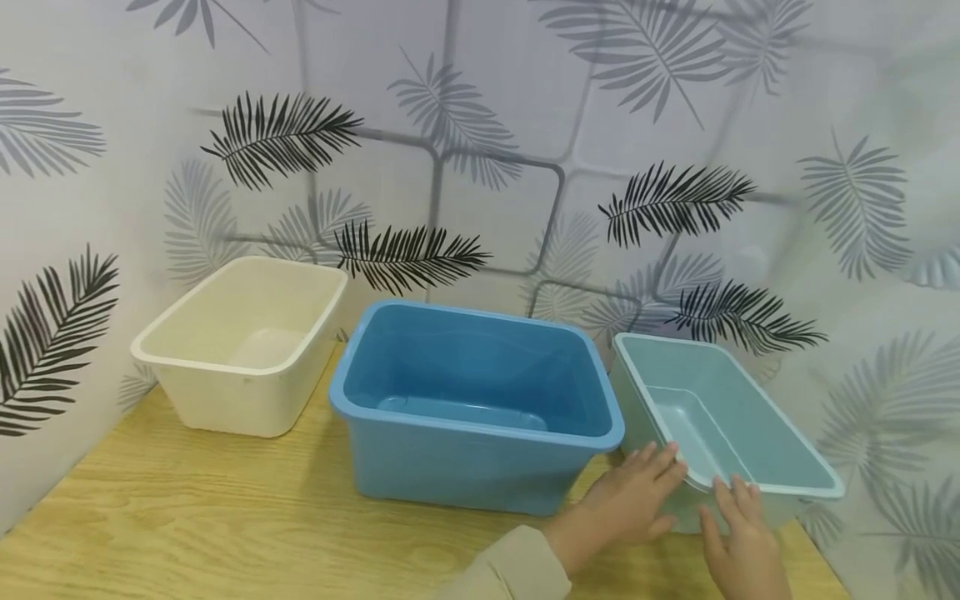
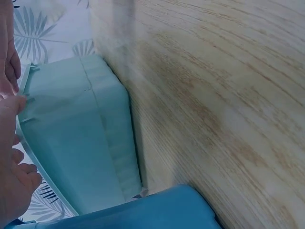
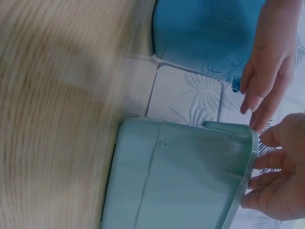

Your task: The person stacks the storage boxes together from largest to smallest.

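A pale green plastic bin (image 1: 795,450) stands at the right end of the table, slanted to its edge. My left hand (image 1: 626,496) touches its near left rim corner with extended fingers, the thumb held apart. Beside it, the right hand (image 1: 746,546) has its fingertips on the near rim, the thumb in front of the wall. In the right wrist view, the right hand (image 3: 283,174) meets the rim from outside, and left-hand fingertips reach the corner. The left wrist view shows the bin's outer wall (image 2: 71,129). No small object shows in either hand.
A larger blue bin (image 1: 465,467) stands just left of the green one. Farther left is a cream bin (image 1: 225,400). All three stand on a wood-grain table (image 1: 225,533) against a leaf-patterned wall covering (image 1: 495,108).
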A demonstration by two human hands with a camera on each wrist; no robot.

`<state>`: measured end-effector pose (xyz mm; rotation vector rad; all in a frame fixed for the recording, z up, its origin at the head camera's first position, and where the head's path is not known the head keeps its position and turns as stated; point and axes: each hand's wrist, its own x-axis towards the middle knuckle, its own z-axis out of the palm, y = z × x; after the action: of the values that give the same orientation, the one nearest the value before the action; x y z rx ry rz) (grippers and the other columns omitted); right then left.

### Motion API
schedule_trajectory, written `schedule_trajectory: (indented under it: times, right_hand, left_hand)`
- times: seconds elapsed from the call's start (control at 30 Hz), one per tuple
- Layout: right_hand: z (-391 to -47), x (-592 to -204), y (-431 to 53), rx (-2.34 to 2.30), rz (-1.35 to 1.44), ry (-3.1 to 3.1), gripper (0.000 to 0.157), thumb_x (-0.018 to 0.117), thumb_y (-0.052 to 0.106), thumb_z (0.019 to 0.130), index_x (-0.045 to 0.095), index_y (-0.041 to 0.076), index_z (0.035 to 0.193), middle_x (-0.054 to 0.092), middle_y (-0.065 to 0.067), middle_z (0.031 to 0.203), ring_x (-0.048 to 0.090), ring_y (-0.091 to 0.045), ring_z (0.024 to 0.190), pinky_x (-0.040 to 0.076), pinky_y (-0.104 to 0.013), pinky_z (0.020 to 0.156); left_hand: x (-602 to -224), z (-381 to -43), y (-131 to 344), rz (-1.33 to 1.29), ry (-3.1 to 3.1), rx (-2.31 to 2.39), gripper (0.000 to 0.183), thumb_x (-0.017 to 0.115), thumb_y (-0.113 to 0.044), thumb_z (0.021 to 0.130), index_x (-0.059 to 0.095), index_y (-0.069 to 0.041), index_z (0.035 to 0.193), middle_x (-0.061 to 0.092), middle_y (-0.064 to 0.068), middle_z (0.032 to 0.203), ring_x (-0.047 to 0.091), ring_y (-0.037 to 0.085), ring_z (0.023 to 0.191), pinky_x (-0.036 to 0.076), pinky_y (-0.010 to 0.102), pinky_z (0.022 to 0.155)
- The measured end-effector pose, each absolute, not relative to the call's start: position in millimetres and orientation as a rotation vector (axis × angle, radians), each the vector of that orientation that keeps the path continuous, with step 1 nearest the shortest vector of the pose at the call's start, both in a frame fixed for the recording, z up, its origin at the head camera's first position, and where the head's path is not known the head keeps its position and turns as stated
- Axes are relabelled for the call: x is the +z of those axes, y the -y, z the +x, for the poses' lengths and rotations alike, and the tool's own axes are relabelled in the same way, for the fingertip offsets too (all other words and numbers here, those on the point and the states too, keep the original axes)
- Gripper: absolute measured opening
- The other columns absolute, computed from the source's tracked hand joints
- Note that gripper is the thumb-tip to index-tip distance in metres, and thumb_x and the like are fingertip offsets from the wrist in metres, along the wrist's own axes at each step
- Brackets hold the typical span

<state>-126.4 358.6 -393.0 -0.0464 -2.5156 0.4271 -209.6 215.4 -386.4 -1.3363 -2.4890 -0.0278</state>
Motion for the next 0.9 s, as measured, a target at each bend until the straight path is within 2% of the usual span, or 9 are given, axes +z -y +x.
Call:
schedule_trajectory:
  times: [0.17, 0.47, 0.7, 0.9]
  right_hand:
    - [-125.6, -391.3, -363.0, 0.426, -0.070, 2.563, 0.042, 0.051, 0.009, 0.093, 0.046, -0.019, 0.122, 0.034, -0.045, 0.129, 0.027, -0.061, 0.123, 0.029, -0.074, 0.087]
    - [-123.7, -387.5, -366.7, 0.352, -0.123, 2.578, 0.041, 0.050, 0.008, 0.092, 0.046, -0.023, 0.118, 0.039, -0.045, 0.125, 0.039, -0.059, 0.115, 0.033, -0.068, 0.091]
    - [-121.2, -386.7, -370.1, 0.303, -0.134, 2.587, 0.040, 0.051, 0.004, 0.089, 0.046, -0.024, 0.117, 0.041, -0.045, 0.122, 0.040, -0.061, 0.111, 0.037, -0.068, 0.087]
    - [-119.9, -385.1, -373.0, 0.296, -0.149, 2.593, 0.038, 0.048, 0.004, 0.089, 0.046, -0.022, 0.118, 0.041, -0.045, 0.122, 0.036, -0.064, 0.112, 0.034, -0.070, 0.085]
  left_hand:
    - [-382.3, -207.2, -216.5, -1.364, 2.491, -0.033, 0.063, 0.043, -0.054, 0.092, 0.029, -0.021, 0.144, 0.023, -0.001, 0.154, 0.031, 0.017, 0.138, 0.033, 0.023, 0.109]
    - [-378.0, -200.3, -221.6, -1.404, 2.498, -0.055, 0.059, 0.045, -0.052, 0.092, 0.033, -0.024, 0.143, 0.027, 0.006, 0.152, 0.032, 0.018, 0.138, 0.032, 0.023, 0.109]
    - [-382.4, -195.5, -225.9, -1.402, 2.491, -0.053, 0.060, 0.044, -0.053, 0.092, 0.030, -0.026, 0.144, 0.029, 0.009, 0.151, 0.033, 0.019, 0.137, 0.032, 0.025, 0.110]
    - [-384.6, -193.6, -227.5, -1.401, 2.495, 0.018, 0.067, 0.045, -0.056, 0.090, 0.022, -0.028, 0.147, 0.024, 0.006, 0.153, 0.029, 0.020, 0.139, 0.029, 0.025, 0.111]
